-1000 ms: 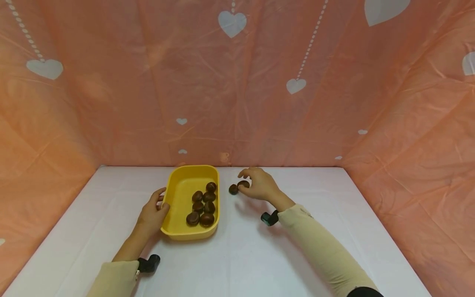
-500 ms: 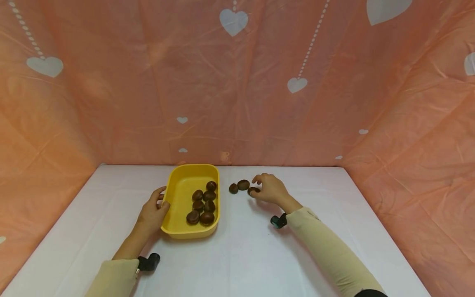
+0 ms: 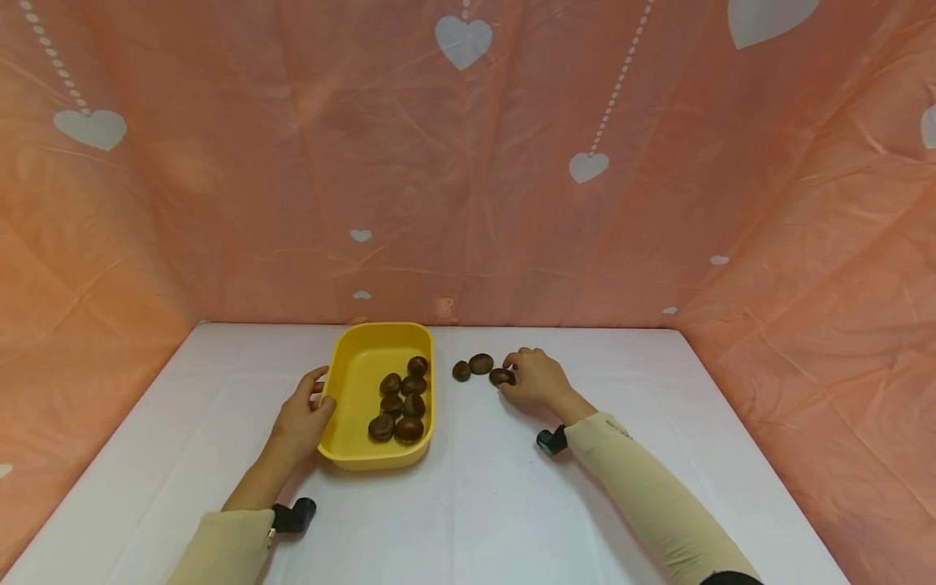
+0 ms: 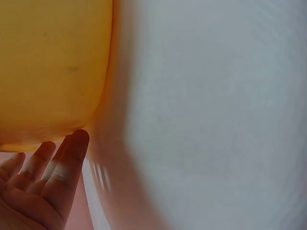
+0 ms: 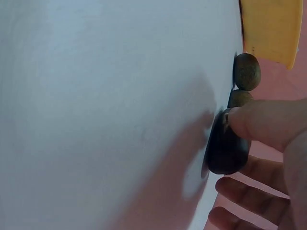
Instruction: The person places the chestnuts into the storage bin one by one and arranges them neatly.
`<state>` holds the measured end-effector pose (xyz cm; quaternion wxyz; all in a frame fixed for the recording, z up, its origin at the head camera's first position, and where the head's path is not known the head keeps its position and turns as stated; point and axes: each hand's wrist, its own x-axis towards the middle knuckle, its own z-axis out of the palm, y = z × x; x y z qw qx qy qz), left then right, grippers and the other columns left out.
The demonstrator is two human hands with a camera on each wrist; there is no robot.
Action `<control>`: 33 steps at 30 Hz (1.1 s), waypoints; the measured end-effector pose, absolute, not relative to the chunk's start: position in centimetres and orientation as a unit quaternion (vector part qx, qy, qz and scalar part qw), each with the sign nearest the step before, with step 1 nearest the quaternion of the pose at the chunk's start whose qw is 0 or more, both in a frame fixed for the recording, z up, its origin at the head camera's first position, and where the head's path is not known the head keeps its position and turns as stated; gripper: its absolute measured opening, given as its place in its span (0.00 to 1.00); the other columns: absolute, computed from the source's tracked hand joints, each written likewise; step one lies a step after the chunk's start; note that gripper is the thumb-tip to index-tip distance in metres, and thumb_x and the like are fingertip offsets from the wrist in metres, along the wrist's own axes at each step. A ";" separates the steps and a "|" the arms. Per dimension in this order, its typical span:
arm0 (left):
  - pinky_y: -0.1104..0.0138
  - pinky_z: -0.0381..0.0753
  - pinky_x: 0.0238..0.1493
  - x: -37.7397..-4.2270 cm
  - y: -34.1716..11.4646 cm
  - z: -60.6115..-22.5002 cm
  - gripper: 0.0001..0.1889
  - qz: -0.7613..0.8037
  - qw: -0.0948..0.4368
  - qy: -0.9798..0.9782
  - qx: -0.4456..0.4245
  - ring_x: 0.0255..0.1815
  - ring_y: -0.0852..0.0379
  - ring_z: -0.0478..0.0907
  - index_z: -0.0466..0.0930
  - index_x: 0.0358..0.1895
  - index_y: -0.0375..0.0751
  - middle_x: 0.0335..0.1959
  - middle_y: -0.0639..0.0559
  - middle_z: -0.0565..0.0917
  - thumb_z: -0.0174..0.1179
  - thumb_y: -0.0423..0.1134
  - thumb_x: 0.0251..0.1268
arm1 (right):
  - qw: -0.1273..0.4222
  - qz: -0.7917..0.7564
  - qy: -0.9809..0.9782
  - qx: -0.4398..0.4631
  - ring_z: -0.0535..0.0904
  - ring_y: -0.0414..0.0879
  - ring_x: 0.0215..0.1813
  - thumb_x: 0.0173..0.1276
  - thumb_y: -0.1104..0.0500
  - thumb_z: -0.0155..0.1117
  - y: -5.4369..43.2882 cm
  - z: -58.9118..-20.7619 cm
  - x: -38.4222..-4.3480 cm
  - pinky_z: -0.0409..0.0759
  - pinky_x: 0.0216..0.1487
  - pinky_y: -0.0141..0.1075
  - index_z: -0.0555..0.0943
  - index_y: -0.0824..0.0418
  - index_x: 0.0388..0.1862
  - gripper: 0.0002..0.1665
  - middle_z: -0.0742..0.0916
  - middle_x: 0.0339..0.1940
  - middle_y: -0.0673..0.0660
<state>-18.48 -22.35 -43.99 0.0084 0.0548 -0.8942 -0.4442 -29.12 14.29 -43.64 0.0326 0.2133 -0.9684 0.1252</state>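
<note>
My left hand (image 3: 300, 418) grips the left side of a yellow plastic tray (image 3: 349, 439), thumb over the rim and fingers against the outer wall. In the left wrist view the fingertips (image 4: 79, 139) meet the tray's wall (image 4: 53, 72). Several glossy brown chestnuts (image 3: 409, 431) lie along the tray's right half. To its right, my right hand (image 3: 539, 382) pinches a chestnut (image 3: 502, 376) that lies on the table. The right wrist view has the thumb (image 5: 259, 122) on that dark chestnut (image 5: 228, 148), an index finger behind it. Two more chestnuts (image 3: 480, 364) sit just left of it.
A white cloth covers the table (image 3: 468, 520). Peach sheeting with white hearts (image 3: 475, 203) hangs close behind the tray and along both sides. Each wrist wears a small black camera (image 3: 294, 517).
My right hand has drawn back to the right from above the middle chestnut, and the rightmost chestnut has come into view between its thumb and fingers. The left hand and tray have stayed put.
</note>
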 end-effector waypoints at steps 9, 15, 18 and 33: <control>0.50 0.75 0.58 -18.6 -22.3 -44.1 0.30 -0.447 0.009 -0.893 0.053 0.60 0.38 0.73 0.51 0.75 0.40 0.66 0.32 0.68 0.44 0.37 0.71 | 0.029 0.125 -0.969 0.212 0.73 0.46 0.35 0.52 0.51 0.68 14.3 -44.1 -29.4 0.72 0.32 0.38 0.84 0.54 0.39 0.15 0.79 0.29 0.50; 0.53 0.76 0.55 -18.6 -22.4 -44.2 0.30 -0.449 0.012 -0.892 0.053 0.59 0.39 0.74 0.52 0.74 0.41 0.66 0.33 0.69 0.44 0.37 0.71 | 0.029 0.132 -0.968 0.212 0.76 0.47 0.37 0.53 0.51 0.69 14.3 -44.1 -29.5 0.75 0.35 0.40 0.84 0.55 0.38 0.14 0.82 0.31 0.50; 0.55 0.77 0.53 -18.6 -22.4 -44.3 0.29 -0.451 0.013 -0.891 0.052 0.59 0.40 0.75 0.52 0.74 0.42 0.66 0.34 0.69 0.44 0.37 0.71 | 0.028 0.135 -0.967 0.212 0.76 0.46 0.37 0.53 0.51 0.70 14.2 -44.2 -29.5 0.76 0.36 0.40 0.84 0.56 0.37 0.14 0.82 0.31 0.50; 0.56 0.78 0.52 -18.5 -22.5 -44.3 0.29 -0.454 0.012 -0.889 0.053 0.59 0.40 0.75 0.52 0.74 0.42 0.66 0.34 0.69 0.45 0.37 0.71 | 0.042 0.177 -0.957 0.224 0.75 0.43 0.36 0.53 0.51 0.71 13.0 -42.8 -29.3 0.74 0.36 0.37 0.84 0.56 0.35 0.13 0.85 0.34 0.49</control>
